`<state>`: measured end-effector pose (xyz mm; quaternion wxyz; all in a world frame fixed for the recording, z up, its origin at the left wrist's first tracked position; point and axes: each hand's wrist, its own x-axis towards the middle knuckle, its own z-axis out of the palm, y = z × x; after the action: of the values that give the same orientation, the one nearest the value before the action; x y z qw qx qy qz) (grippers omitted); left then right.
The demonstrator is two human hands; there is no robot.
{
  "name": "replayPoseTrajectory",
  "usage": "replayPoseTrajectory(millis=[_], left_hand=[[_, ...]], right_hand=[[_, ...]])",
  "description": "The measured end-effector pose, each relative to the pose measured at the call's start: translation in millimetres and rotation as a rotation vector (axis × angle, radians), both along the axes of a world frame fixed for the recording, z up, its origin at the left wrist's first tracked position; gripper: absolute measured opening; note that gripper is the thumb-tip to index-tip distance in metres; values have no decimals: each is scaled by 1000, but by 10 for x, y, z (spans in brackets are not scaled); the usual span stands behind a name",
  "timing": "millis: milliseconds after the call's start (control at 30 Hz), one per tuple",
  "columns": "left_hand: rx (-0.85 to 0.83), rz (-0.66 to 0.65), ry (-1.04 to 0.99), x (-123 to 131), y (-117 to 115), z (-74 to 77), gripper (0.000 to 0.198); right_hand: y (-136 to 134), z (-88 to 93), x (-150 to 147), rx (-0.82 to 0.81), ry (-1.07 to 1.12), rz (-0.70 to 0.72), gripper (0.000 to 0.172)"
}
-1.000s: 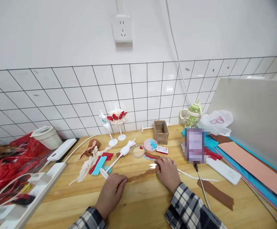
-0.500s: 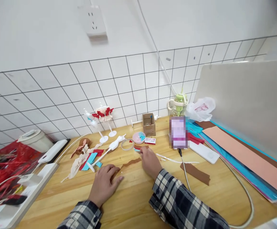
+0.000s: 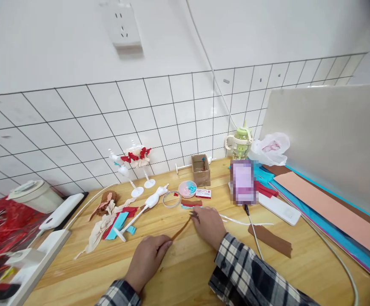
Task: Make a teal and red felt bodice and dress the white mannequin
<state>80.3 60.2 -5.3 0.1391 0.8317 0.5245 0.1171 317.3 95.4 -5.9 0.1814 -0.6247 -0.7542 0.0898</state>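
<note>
A narrow brown crepe paper strip [image 3: 181, 229] stretches between my two hands just over the wooden table. My left hand [image 3: 148, 257] pinches its near end between thumb and fingers. At the far end, my right hand [image 3: 209, 224] grips the strip with its fingertips. Just beyond the right hand lie short red, brown and blue paper pieces [image 3: 191, 204]. A white mannequin figure on a stand [image 3: 155, 198] rests on its side left of them, next to a ring-shaped band [image 3: 171, 199]. A pink dish [image 3: 187, 189] holds small blue bits.
Two small mannequins stand at the back, one with a red-trimmed ruffle [image 3: 137, 156]. Crumpled paper [image 3: 102, 221] lies left. A cardboard box [image 3: 200, 171], phone [image 3: 243, 182], green bottle [image 3: 241, 142], brown piece [image 3: 271, 240] and cable [image 3: 328, 246] are further right. A power strip [image 3: 44, 263] edges the left.
The brown strip lay on the table; now both hands hold it up by its ends. My left hand has closed from a spread pose. The view has shifted slightly.
</note>
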Motion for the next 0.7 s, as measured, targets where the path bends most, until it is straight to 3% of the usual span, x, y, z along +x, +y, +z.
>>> replayPoseTrajectory(millis=[100, 267, 367, 467, 533, 633, 700], left_hand=[[-10, -2, -85, -5, -22, 5, 31], [46, 38, -231, -99, -50, 41, 33], [37, 51, -250, -149, -64, 46, 31], [17, 26, -237, -142, -85, 40, 28], [13, 6, -231, -121, -98, 35, 27], [11, -1, -237, -100, -113, 33, 26], [10, 7, -245, -100, -118, 32, 27]], right_hand=[[0, 11, -28, 16, -14, -45, 11], [-33, -10, 110, -59, -35, -137, 29], [-107, -82, 371, -66, -88, -204, 24], [-212, -172, 712, -48, -108, -130, 23], [-276, -215, 937, -41, -127, -99, 29], [-334, -233, 1195, -59, -186, -220, 53], [-348, -229, 1298, -91, -224, -237, 59]])
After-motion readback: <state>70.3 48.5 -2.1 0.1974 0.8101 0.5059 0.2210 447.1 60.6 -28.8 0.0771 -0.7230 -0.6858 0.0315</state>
